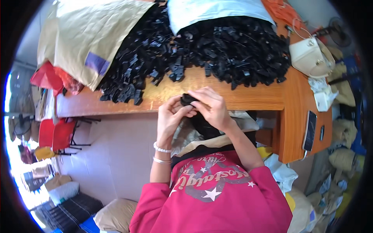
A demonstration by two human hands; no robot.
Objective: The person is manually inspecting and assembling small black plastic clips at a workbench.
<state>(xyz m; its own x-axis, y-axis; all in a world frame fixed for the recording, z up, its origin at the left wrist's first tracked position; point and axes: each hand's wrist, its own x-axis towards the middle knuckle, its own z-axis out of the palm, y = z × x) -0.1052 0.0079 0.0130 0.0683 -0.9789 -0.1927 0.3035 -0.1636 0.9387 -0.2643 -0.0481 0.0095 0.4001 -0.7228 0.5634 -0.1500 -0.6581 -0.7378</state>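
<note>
Both my hands meet in front of the table's near edge, fingertips closed round a small black plastic part (187, 99). My left hand (171, 113), with a beaded bracelet and a bangle at the wrist, pinches it from the left. From the right, my right hand (212, 105) grips the same part between thumb and fingers. The fingers cover much of it, so its exact shape cannot be made out. Beyond my hands, a large heap of similar black plastic parts (241, 54) spreads over the wooden table (167, 91).
A tan sack (89, 31) and a white sack (217, 9) lie behind and over the heap. On the right stand a cream handbag (311, 54) and a phone (309, 131) with a cable. A red chair (56, 134) is at the left. Several sacks line the right side.
</note>
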